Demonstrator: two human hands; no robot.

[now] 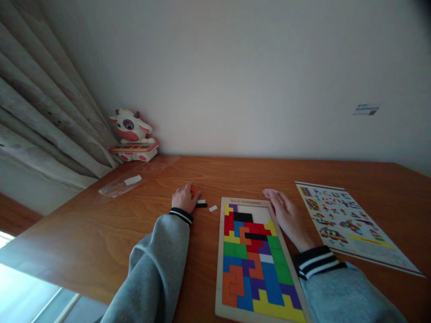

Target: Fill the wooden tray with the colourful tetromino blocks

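A: ok what's the left hand point(183, 198) got? I'm standing at a bad angle lol

B: fingers are bent around a small orange block point(193, 191), but honestly can't tell if it's gripped or just touched. There's a flat black bar point(202, 205) and a thin white strip point(201, 201) right next to it, plus a small white rectangle point(213, 208) nearer the board.

A: and the board itself?

B: pale wooden puzzle tray point(219, 269), flat on the brown wood-grain table point(161, 278) between the two forearms. Mostly packed with multicoloured blocky pieces point(272, 278), with a bare whitish patch near the top.

A: right hand point(286, 215) doing anything?

B: it's loosely open at the tray's upper right edge, nothing in it that I can see. Can't tell if it's touching the rim. Printed white sheet with colourful pictures point(350, 215) lies just beyond it.
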